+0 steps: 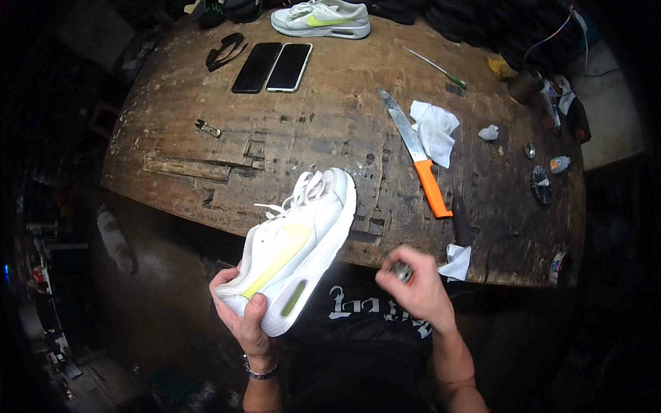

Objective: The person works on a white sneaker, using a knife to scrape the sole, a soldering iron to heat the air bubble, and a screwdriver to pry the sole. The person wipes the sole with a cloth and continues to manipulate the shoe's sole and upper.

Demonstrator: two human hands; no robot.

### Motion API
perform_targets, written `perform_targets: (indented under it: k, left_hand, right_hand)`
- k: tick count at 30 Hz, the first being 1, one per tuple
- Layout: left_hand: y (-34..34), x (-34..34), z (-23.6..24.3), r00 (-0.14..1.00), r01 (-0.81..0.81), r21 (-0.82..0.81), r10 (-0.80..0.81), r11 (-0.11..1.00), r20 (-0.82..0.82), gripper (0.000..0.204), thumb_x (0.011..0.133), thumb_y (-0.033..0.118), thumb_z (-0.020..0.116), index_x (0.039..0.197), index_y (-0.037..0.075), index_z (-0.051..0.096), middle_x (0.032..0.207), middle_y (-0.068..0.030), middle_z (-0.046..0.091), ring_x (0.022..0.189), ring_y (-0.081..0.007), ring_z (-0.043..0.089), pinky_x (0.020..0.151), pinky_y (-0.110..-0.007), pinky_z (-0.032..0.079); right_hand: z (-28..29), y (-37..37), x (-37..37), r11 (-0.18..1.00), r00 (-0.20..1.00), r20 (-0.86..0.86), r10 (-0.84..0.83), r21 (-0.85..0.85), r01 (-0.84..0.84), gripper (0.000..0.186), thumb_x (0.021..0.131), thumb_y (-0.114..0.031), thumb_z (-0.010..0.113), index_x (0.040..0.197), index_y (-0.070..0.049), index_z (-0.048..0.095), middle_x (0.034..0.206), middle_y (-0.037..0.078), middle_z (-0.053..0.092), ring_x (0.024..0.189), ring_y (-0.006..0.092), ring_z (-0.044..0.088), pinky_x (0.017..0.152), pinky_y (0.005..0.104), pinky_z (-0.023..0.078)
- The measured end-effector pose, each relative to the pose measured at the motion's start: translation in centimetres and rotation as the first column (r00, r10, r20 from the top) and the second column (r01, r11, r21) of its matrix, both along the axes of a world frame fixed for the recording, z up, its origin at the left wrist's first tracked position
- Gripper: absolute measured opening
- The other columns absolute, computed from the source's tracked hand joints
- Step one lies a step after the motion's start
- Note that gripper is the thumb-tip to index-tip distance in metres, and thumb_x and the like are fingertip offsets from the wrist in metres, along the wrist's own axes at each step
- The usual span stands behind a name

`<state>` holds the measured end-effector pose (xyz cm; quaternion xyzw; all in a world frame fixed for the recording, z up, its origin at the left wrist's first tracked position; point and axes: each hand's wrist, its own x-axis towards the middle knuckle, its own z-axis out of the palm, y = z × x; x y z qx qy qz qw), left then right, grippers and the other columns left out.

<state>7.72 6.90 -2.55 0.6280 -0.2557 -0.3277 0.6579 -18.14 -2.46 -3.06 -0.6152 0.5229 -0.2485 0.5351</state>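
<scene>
My left hand (241, 310) grips the heel of a white sneaker (303, 220) with pale yellow side markings, white laces and a small window in the sole. The shoe is tilted, its toe pointing up and away, over the worn wooden table's near edge. To its right, my right hand (406, 282) is closed around a small metallic object (401, 270), partly hidden by the fingers, apart from the shoe. A white cloth scrap (456, 265) lies on the table edge just beside that hand, and an orange-handled knife (430, 186) lies farther back.
The wooden table (289, 127) also bears two phones (255, 67), nippers (208, 128), a black strap (224, 51), a second sneaker (320, 20), a slim screwdriver (451, 76), a crumpled cloth (434, 127) and small containers (540, 182). A white-and-tan animal (117, 237) lies on the floor at left.
</scene>
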Motion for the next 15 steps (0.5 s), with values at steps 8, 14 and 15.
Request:
perform_targets:
  k: [8, 14, 15]
  left_hand:
    - [-0.5, -0.3, 0.8, 0.995, 0.041, 0.004, -0.041, 0.999, 0.094, 0.066, 0.079, 0.029, 0.075, 0.13, -0.001, 0.046, 0.127, -0.0238, 0.055, 0.118, -0.0278, 0.054, 0.108, -0.041, 0.039]
    - [-0.5, -0.2, 0.9, 0.997, 0.025, 0.008, -0.026, 1.0, 0.075, 0.064, 0.077, 0.024, 0.075, 0.129, -0.001, 0.047, 0.134, -0.029, 0.054, 0.122, -0.0298, 0.052, 0.113, -0.043, 0.034]
    - [-0.4, -0.1, 0.8, 0.997, 0.026, 0.008, -0.026, 1.0, 0.074, 0.064, 0.077, 0.024, 0.075, 0.129, -0.001, 0.047, 0.134, -0.0289, 0.055, 0.122, -0.0298, 0.052, 0.113, -0.043, 0.034]
  right_hand:
    - [1.7, 3.2, 1.5, 0.974, 0.946, -0.299, 0.123, -0.148, -0.173, 0.02, 0.083, -0.018, 0.07, 0.077, 0.0, 0.061, 0.07, 0.019, 0.065, 0.06, 0.0402, 0.064, 0.057, 0.0474, 0.051]
    - [1.7, 3.4, 1.4, 0.959, 0.931, -0.33, 0.156, -0.174, -0.223, 0.021, 0.083, -0.016, 0.069, 0.072, -0.001, 0.059, 0.067, 0.017, 0.063, 0.058, 0.0385, 0.064, 0.055, 0.0467, 0.052]
    - [1.7, 3.5, 1.4, 0.955, 0.929, -0.336, 0.154, -0.192, -0.227, 0.021, 0.083, -0.016, 0.069, 0.072, -0.001, 0.058, 0.066, 0.017, 0.063, 0.058, 0.0381, 0.064, 0.054, 0.0464, 0.051]
